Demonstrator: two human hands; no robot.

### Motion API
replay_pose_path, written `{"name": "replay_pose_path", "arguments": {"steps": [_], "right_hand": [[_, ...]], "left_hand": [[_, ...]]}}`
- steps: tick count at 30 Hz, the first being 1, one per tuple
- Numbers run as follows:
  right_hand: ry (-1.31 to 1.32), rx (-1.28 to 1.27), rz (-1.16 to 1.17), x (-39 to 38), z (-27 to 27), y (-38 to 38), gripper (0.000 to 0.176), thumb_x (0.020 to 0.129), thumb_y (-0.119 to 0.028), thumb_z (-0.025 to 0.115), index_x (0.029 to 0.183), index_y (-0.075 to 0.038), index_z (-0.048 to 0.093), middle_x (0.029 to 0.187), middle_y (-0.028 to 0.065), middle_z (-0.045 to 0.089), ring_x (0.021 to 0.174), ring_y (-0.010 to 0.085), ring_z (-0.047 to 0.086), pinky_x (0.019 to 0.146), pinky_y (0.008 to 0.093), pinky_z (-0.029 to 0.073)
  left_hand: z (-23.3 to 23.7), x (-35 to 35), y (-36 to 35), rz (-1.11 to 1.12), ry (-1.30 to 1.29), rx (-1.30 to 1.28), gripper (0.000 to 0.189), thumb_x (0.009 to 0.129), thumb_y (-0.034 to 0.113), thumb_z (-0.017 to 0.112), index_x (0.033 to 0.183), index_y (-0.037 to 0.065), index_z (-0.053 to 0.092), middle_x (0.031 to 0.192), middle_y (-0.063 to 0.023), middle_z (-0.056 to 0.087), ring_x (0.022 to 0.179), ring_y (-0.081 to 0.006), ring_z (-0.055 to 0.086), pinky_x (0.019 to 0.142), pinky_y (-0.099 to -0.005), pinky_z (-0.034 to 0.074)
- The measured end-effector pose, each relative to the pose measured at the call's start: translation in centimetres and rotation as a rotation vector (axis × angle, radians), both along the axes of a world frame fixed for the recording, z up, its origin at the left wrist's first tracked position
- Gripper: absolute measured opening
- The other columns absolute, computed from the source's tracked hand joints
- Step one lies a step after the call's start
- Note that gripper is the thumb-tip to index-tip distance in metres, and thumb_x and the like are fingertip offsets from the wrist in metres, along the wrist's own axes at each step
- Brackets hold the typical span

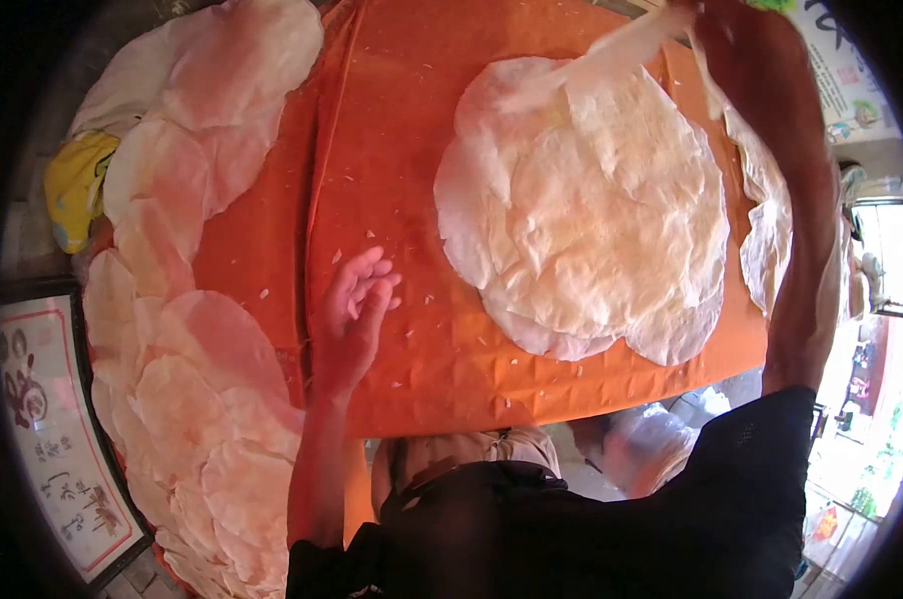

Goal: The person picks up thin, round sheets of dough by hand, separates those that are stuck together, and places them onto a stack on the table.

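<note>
A broad pile of thin, pale, round sheets lies on the orange cloth-covered table, right of the middle. My left hand hovers over the orange cloth left of the pile, fingers apart and slightly curled, holding nothing. My right arm reaches up the right side to the top edge, where my right hand is partly cut off and blurred. A pale thin sheet stretches from that hand down toward the top of the pile, and its end is smeared by motion.
Overlapping pale sheets run down the table's left side. More sheets lie at the right edge, partly behind my arm. A yellow cloth and a framed sign are at far left. Plastic bags sit below the front edge.
</note>
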State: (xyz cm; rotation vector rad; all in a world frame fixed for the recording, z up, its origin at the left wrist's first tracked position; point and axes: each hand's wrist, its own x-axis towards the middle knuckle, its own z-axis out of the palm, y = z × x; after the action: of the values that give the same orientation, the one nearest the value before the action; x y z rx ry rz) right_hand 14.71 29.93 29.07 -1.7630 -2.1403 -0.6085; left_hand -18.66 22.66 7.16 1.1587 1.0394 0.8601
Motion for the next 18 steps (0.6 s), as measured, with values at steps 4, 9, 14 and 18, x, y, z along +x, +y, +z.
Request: {"name": "replay_pose_path", "arguments": {"steps": [4,9,14,18], "right_hand": [[-0.203,-0.119,0.054,3.3,-7.4,-3.6,0.014,0.082,-0.005,0.053,0.091,-0.010,0.063,0.073,0.0115,0.064,0.063,0.0314,0.063,0.055,0.0410,0.051],[-0.087,-0.769,-0.181,4.9,-21.8,-9.6,0.014,0.081,-0.014,0.056,0.092,-0.008,0.060,0.082,0.0148,0.064,0.081,0.0312,0.063,0.068,0.0428,0.049],[0.237,-0.713,-0.164,2.4,-22.2,-10.7,0.050,0.077,-0.036,0.069,0.114,-0.004,0.058,0.100,0.0214,0.061,0.097,0.0363,0.057,0.083,0.0458,0.045],[0.117,-0.412,-0.315,1.9,-25.7,-8.1,0.064,0.082,-0.039,0.064,0.134,-0.007,0.044,0.125,0.0272,0.049,0.119,0.0437,0.043,0.101,0.0489,0.035]], "left_hand": [[-2.7,-3.1,-1.0,0.055,0.116,-0.093,0.040,0.096,0.020,0.050,0.130,0.000,0.043,0.120,-0.0133,0.051,0.106,-0.0207,0.056,0.085,-0.0323,0.049],[-6.8,-7.5,-1.6,0.106,0.245,-0.122,0.044,0.095,0.025,0.052,0.131,0.001,0.043,0.121,-0.0136,0.050,0.108,-0.0208,0.054,0.087,-0.0322,0.048],[-8.2,-8.9,0.2,0.138,0.349,-0.092,0.045,0.094,0.028,0.053,0.130,0.002,0.044,0.121,-0.0137,0.051,0.110,-0.0214,0.054,0.089,-0.0334,0.048],[-10.0,-9.4,5.1,0.190,0.500,0.183,0.036,0.088,0.017,0.061,0.119,0.000,0.054,0.111,-0.0154,0.060,0.104,-0.0225,0.059,0.087,-0.0348,0.049]]}}
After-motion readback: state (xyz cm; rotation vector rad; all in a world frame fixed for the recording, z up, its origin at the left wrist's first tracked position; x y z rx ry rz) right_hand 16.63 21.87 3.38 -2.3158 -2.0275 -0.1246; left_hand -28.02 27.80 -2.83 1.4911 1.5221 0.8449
